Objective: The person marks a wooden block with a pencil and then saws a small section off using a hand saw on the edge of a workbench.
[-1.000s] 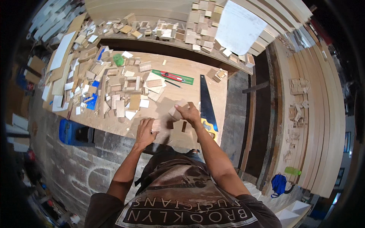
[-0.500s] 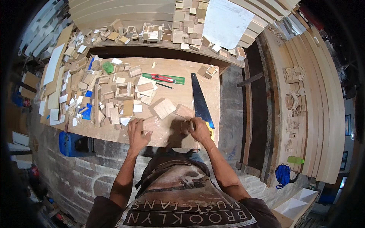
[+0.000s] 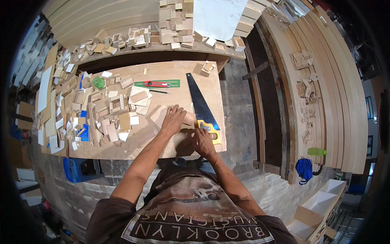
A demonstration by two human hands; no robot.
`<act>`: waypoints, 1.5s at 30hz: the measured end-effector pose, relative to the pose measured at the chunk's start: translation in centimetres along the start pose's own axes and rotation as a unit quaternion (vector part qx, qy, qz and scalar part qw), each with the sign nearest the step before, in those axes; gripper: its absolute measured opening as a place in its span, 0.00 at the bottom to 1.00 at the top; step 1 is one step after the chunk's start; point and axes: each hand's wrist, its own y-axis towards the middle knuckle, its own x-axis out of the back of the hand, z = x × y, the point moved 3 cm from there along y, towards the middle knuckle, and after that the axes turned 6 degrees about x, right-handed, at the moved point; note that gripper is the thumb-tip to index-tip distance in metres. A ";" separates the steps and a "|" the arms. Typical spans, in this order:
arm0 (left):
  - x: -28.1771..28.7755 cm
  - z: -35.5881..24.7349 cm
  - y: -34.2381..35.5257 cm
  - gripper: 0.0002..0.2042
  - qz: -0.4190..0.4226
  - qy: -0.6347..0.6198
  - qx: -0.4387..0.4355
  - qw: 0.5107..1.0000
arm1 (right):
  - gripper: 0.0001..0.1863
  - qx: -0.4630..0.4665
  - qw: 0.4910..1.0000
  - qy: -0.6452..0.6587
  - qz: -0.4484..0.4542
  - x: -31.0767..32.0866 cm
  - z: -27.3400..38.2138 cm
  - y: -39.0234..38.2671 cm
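My left hand (image 3: pixel 173 120) has bent fingers gripping the upper end of a small pale wooden block (image 3: pixel 188 119) on the plywood board (image 3: pixel 215 93). Below and right of it, my right hand (image 3: pixel 202 140) has curled fingers at the board's front, in shadow; what they hold is hidden. Beside that hand lies a handsaw with a yellow handle and dark blade (image 3: pixel 200 97). Other flat wood pieces (image 3: pixel 155 116) lie left of my left hand. Farther back are a green ruler (image 3: pixel 142 84) with a red utility knife (image 3: pixel 157 84) on it, and a pencil (image 3: pixel 159 91).
Wood offcuts (image 3: pixel 107 107) crowd the board's left half. A shelf of small blocks (image 3: pixel 142 38) runs behind. Stacked planks (image 3: pixel 329 101) stand at right with a blue bag (image 3: pixel 304 170). A blue plastic stool (image 3: pixel 73 170) is below the board; boxes (image 3: pixel 321 203) sit lower right.
My left hand has moved forward and rightward onto the block near the saw. My right hand has drawn down and back from that block, fingers now curled. The view has shifted.
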 end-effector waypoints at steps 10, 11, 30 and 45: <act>1.5 -1.1 -5.0 0.25 -0.028 -0.018 0.003 0.999 | 0.23 0.070 0.991 -0.088 0.070 -1.4 1.8 -1.0; 1.6 -1.5 -5.2 0.25 -0.034 -0.020 0.003 0.999 | 0.22 0.065 0.991 -0.086 0.073 -2.1 1.1 -1.2; -1.2 -0.8 -10.6 0.33 -0.045 -0.232 0.116 0.965 | 0.32 -0.108 0.985 0.134 0.009 0.1 1.6 2.3; -1.4 0.6 -9.6 0.32 -0.027 -0.285 0.108 0.952 | 0.34 0.093 0.990 0.064 0.088 -1.2 -0.9 4.9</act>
